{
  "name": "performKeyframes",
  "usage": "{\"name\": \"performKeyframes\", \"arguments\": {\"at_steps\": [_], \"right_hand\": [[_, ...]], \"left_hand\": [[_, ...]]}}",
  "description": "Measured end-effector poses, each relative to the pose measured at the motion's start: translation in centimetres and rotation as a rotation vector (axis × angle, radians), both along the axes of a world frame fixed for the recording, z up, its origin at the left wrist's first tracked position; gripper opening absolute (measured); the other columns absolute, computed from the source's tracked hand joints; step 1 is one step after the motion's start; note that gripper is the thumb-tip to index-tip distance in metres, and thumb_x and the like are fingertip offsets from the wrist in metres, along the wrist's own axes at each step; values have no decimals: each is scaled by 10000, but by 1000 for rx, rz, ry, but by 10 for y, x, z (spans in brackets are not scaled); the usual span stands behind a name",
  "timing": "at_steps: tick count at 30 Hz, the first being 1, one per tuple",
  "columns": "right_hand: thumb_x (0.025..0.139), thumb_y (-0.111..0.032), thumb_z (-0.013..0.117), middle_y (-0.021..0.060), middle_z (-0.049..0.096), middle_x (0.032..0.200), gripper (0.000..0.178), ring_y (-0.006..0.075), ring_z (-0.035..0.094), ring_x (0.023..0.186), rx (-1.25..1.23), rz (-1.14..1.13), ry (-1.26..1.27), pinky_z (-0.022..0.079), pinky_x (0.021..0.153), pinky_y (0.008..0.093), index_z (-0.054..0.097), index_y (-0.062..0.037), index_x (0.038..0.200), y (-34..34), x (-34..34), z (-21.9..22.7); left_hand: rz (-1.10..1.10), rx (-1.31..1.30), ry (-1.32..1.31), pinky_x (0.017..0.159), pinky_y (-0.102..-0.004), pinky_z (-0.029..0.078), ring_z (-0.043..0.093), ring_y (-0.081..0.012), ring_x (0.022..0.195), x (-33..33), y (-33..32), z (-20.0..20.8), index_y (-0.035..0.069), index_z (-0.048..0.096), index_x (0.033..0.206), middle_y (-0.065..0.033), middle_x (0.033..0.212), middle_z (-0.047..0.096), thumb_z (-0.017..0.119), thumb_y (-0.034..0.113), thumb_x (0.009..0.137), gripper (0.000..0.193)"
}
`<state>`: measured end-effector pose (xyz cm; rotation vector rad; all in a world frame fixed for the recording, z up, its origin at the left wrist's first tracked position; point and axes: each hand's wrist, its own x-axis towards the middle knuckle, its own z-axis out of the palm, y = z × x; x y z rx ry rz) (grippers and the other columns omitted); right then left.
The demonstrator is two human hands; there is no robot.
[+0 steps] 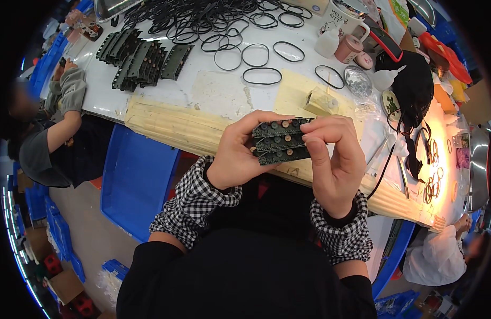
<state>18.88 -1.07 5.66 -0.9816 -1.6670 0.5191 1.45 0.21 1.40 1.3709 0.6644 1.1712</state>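
In front of my chest I hold a small stack of dark green strips (280, 142) with pointed ends, stitched-looking edges and rows of round brown and dark studs. My left hand (232, 154) grips the stack's left end, fingers behind it and thumb below. My right hand (336, 162) pinches the right end between thumb and fingers. Similar strips (145, 64) lie in stacked rows at the far left of the table. Beyond my hands are several loose black bands (262, 76), oval and round, beside a large tangled heap of them (187, 18).
Yellowish tape covers the table's front edge (165, 122). To the right stand a white mug (338, 21), small bottles, a black bag (413, 82) and tweezers (403, 177) under a bright lamp glow. A blue bin (136, 181) sits below left. Co-workers sit on both sides.
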Motion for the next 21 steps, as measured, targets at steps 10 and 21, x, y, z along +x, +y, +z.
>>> {"name": "performKeyframes", "arguments": {"at_steps": [10, 21], "right_hand": [[856, -60, 683, 73, 665, 871, 67, 230, 579, 844, -32, 1, 57, 455, 793, 318, 625, -27, 851, -2, 1, 1], [844, -102, 695, 72, 623, 830, 111, 288, 549, 833, 321, -564, -529, 426, 757, 387, 607, -35, 829, 46, 47, -11]], "left_hand": [[20, 23, 9, 892, -267, 517, 627, -127, 1026, 0, -2, 0, -8, 551, 1216, -73, 1122, 636, 767, -50, 750, 515], [167, -7, 20, 883, -259, 524, 633, -131, 1017, 0, -1, 2, -9, 553, 1219, -82, 1116, 640, 724, -102, 747, 510]]}}
